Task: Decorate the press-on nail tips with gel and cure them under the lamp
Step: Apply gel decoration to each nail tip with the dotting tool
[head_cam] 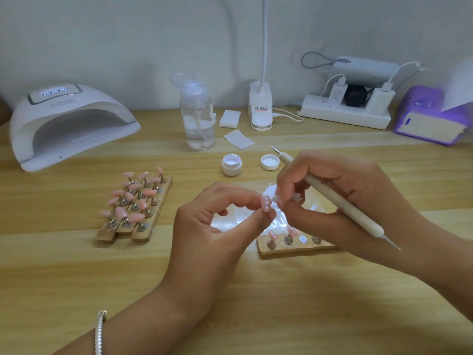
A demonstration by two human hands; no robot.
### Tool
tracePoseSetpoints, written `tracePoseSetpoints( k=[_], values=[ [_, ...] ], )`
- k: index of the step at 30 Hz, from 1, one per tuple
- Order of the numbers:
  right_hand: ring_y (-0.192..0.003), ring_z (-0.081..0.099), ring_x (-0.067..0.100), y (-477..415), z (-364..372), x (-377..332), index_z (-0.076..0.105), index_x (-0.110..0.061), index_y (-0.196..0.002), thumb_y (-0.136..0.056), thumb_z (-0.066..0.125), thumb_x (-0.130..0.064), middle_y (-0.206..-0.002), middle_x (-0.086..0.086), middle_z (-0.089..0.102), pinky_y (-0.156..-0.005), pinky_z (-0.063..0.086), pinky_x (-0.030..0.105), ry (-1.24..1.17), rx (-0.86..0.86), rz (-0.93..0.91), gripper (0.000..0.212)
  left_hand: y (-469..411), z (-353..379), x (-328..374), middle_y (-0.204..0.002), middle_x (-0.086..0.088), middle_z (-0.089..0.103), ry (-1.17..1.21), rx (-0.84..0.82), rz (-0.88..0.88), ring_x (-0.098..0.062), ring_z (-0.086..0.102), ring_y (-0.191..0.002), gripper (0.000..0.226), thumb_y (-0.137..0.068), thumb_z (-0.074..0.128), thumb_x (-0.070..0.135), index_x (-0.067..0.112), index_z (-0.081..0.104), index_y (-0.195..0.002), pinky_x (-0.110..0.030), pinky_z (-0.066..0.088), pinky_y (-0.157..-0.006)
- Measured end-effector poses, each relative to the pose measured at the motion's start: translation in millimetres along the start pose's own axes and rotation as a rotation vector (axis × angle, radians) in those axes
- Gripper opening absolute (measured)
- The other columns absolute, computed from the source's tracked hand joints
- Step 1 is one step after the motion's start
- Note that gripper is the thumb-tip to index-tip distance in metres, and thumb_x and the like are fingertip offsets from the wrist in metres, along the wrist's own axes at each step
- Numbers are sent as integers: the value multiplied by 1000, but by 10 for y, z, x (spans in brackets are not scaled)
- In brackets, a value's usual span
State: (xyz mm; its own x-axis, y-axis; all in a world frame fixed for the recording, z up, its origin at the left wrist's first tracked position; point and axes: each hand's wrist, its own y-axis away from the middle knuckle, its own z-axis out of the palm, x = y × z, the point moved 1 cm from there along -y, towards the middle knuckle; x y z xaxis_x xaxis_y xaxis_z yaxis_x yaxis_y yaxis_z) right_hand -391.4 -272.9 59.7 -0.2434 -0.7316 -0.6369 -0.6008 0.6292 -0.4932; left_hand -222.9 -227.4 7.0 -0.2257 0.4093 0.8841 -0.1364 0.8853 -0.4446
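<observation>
Fingers [256,201] of the left hand [215,234] are pinching a pink tip [265,203] by its lower end, so that its long axis is standing roughly upright and its dotted face is turning toward the right hand [340,193]. Three white gel dots are showing along that axis. The right hand is closing on a pen [340,201], a double-ended dotting tool, gripped along the shaft; its thumb and forefinger are also touching something small and pale just beside the tip's right edge, though what it is I cannot tell. The pen is lying on a slant, one fine end pointing up toward the jar [232,164], the other down and right, and neither end is at the tip now. So the tip is sitting directly left of the right fingertips, almost touching them, and any next dot would call for swinging a pen end round to that face.

Below the hands a rack [291,248] is carrying two decorated tips on pegs, with one bare magnet spot between pegs. The open jar and its lid [269,162] are resting just beyond on the desk [76,278]. Further left, more racks [133,208] are holding plain pink tips, and the lamp [69,124] is waiting at the far left, well apart.
</observation>
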Motion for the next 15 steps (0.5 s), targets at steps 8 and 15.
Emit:
tracePoseSetpoints(
  k=[8, 15],
  values=[
    [-66, 56, 18, 8, 10, 10, 65, -5, -77, -76, 70, 10, -71, 1, 61, -67, 46, 17, -7, 3, 5, 16, 5, -6, -5, -79, 7, 72, 4, -6, 18, -13, 63, -81, 6, -74, 77, 32, 28, 74, -75, -20, 39, -73],
    [-66, 58, 20, 14, 21, -22, 65, -9, -75, -75, 68, 2, -73, 0, 65, -68, 49, 23, -12, 1, 21, 11, -1, 1, -16, -78, 8, 71, 3, -4, 9, -13, 62, -80, 9, -74, 77, 35, 27, 74, -75, -19, 39, -73]
  ],
)
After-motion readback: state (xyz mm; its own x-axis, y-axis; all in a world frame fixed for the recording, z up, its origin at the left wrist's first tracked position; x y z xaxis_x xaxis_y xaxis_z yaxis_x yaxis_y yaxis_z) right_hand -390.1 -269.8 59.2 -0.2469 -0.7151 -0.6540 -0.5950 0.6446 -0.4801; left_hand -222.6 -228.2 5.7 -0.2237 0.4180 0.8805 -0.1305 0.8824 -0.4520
